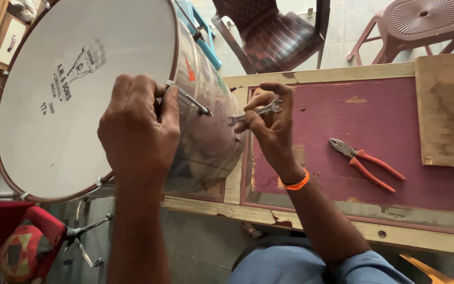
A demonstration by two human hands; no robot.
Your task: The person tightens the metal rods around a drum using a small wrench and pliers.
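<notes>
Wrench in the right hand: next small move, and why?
Probably bring the wrench left onto the tension rod. The right hand holds it beside the drum shell, off any fitting, while the left hand grips the rim by that rod.

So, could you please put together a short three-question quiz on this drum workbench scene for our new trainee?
1. True or false: the right hand holds the pliers.
2. What does the left hand grip? A) tension rod at the drum rim B) chair C) stool
3. Which tool lies loose on the maroon table?

Key
1. False; it holds a spanner.
2. A
3. The red-handled pliers.
</notes>
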